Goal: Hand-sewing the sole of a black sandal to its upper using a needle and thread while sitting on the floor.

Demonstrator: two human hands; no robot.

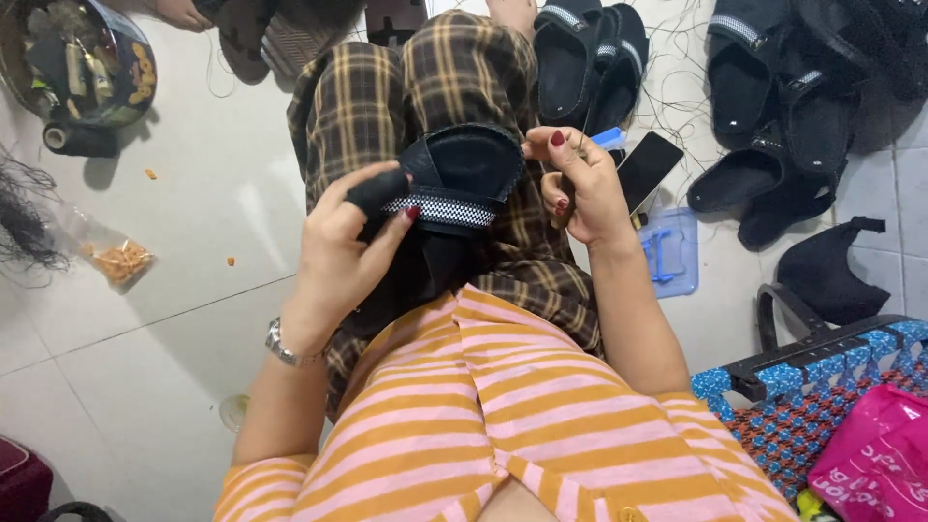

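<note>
I sit on the white tiled floor point(174, 319) with a black sandal upper point(464, 169) resting on my lap, over my brown checked trousers point(387, 97). My left hand point(343, 246) wraps around its left side; a black cover sits on my index finger, and my thumb presses on the black-and-white woven band point(447, 210) that runs across the piece, so this grip is closed on the sandal upper. My right hand point(580, 188) is at the upper's right edge, fingertips pinched together close to the rim; whatever thin thing they pinch is too small for me to tell. A silver wristwatch point(283, 346) sits on my left wrist. Just beyond my right hand lies a dark phone point(648, 166), and beside it a pale blue plastic lid point(672, 253) on the floor. Past my knees lies a pair of finished black sandals point(585, 58), with a heap of more black sandals point(783, 106) to the right, loose threads scattered between them. At the far left stands a round tin point(82, 58) full of small items, and a clear bag of orange bits point(118, 259) lies nearer. At my right are a blue woven basket point(822, 387) and a pink bag point(875, 464).
</note>
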